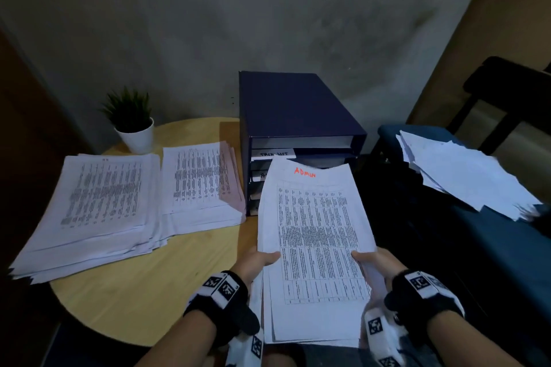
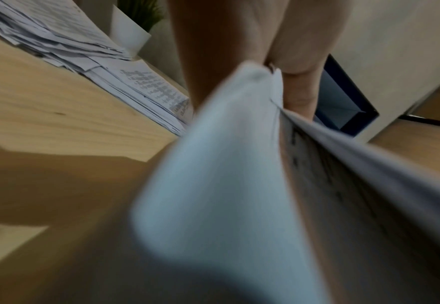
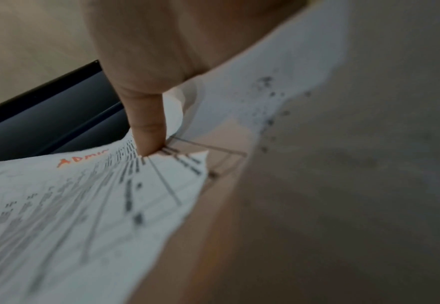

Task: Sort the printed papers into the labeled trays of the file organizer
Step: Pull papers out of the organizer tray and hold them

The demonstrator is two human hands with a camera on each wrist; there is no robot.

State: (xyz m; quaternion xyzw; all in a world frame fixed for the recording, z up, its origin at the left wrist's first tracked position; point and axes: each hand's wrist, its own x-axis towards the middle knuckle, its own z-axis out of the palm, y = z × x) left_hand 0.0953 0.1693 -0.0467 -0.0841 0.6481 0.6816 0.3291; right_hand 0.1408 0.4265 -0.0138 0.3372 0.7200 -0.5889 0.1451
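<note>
My left hand (image 1: 258,259) and my right hand (image 1: 374,262) sat nearest me, each pinching a side edge of a thin white sheaf of printed table sheets (image 1: 313,235) marked "ADMIN" in red at its far end. The left thumb lay on top of the near-left margin with the fingers under it; in the right wrist view my right thumb (image 3: 148,131) pressed down on the top sheet, the rest of that hand under the paper. Neither hand was idle — both gripped the same sheaf.

The sheaf's long axis ran straight away from me, and its far edge was just short of the front of the dark blue box-shaped file organizer (image 1: 298,116), overlapping its lower tray fronts in the head view. I could not tell whether the paper touched them. A white label reading something like "TASK LIST" showed on an upper tray; the label behind the sheaf's top-left corner was mostly hidden, so I could not read it whole.

I judged the coming move to be a forward slide along that axis, lifted or lowered to whichever tray carries the matching label. Both hands were about equally near the organizer.

To the left of the organizer, on the round pale wooden table (image 1: 149,292), lay two stacks of printed white papers (image 1: 190,185) — and behind them a small green plant in a white pot (image 1: 134,128). To the organizer's right, loose white sheets (image 1: 465,176) lay on a dark blue seat.
</note>
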